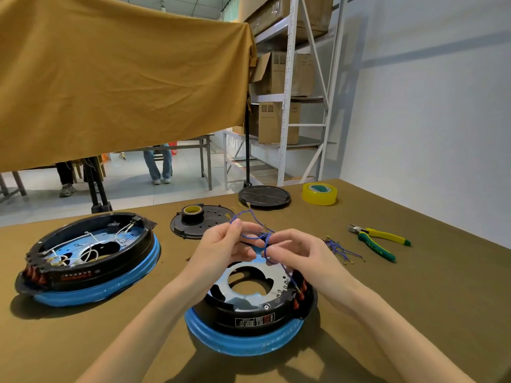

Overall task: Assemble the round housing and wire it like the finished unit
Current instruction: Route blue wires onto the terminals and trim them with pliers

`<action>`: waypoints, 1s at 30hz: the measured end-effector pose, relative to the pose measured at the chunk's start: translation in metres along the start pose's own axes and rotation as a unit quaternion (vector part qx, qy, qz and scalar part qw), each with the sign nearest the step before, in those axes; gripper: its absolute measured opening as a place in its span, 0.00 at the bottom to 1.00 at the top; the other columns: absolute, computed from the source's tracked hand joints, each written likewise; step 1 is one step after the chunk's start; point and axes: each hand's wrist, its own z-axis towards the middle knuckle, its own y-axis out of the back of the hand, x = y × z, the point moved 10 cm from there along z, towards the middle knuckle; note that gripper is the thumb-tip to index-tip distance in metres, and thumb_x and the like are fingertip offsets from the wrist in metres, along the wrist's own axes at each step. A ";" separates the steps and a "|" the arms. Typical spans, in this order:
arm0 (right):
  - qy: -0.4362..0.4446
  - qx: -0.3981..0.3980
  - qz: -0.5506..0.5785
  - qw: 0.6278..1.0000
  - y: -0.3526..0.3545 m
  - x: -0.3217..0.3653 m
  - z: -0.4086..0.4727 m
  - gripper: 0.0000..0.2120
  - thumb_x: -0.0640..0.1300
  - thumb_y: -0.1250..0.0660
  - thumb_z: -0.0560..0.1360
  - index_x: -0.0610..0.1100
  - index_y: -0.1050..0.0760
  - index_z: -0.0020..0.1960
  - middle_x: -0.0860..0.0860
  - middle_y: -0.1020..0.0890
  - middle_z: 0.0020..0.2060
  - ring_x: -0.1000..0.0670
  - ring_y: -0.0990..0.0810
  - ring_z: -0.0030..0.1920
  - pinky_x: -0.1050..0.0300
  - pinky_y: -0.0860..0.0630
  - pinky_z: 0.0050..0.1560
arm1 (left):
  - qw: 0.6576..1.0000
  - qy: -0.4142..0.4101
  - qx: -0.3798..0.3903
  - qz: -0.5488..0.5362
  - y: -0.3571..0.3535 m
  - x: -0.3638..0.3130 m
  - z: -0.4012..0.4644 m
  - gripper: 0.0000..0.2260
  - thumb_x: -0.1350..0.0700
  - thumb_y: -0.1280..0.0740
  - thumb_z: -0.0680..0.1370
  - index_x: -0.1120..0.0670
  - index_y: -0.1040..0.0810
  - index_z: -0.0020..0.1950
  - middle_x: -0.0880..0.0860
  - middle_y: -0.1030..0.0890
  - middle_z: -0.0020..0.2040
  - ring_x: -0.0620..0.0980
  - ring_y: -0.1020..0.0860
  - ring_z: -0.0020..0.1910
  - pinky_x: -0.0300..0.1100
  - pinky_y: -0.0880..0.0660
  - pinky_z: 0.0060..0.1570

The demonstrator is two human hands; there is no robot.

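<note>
We've got both hands over the open round housing (250, 308) at the bench (414, 313) front. Left hand (221, 247) pinches the blue wire (253, 234) near its top, right hand (298, 254) pinches its lower loop. Finished unit (88, 258) sits left; spare blue wires (341, 248) and pliers (377, 240) right.

head view: worn on the person's head
facing: forward and down over the table (414, 286)
nearness: close above both hands
shared: single view only
</note>
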 end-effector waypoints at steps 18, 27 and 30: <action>0.108 -0.001 -0.312 0.944 -0.019 0.018 -0.004 0.13 0.49 0.37 0.84 0.55 0.21 0.67 0.66 0.22 0.34 0.54 0.25 0.31 0.61 0.31 0.33 | 0.992 -0.048 -0.113 0.005 0.032 -0.015 0.001 0.16 0.52 0.38 0.85 0.57 0.14 0.48 0.50 0.18 0.34 0.45 0.22 0.30 0.36 0.20 0.35; 0.142 0.003 -0.422 0.895 -0.026 0.031 -0.009 0.18 0.48 0.41 0.85 0.56 0.29 0.74 0.59 0.26 0.28 0.56 0.26 0.39 0.62 0.41 0.70 | 0.994 -0.013 -0.108 -0.015 0.033 -0.005 0.001 0.16 0.50 0.38 0.85 0.56 0.14 0.49 0.51 0.17 0.35 0.46 0.19 0.32 0.38 0.18 0.40; 0.163 -0.046 -0.390 0.905 -0.024 0.042 -0.010 0.11 0.50 0.36 0.84 0.53 0.23 0.65 0.59 0.27 0.29 0.53 0.25 0.38 0.64 0.34 0.60 | 0.995 0.009 -0.099 -0.024 0.028 0.001 0.000 0.16 0.50 0.38 0.85 0.56 0.14 0.50 0.51 0.16 0.36 0.46 0.19 0.33 0.37 0.19 0.39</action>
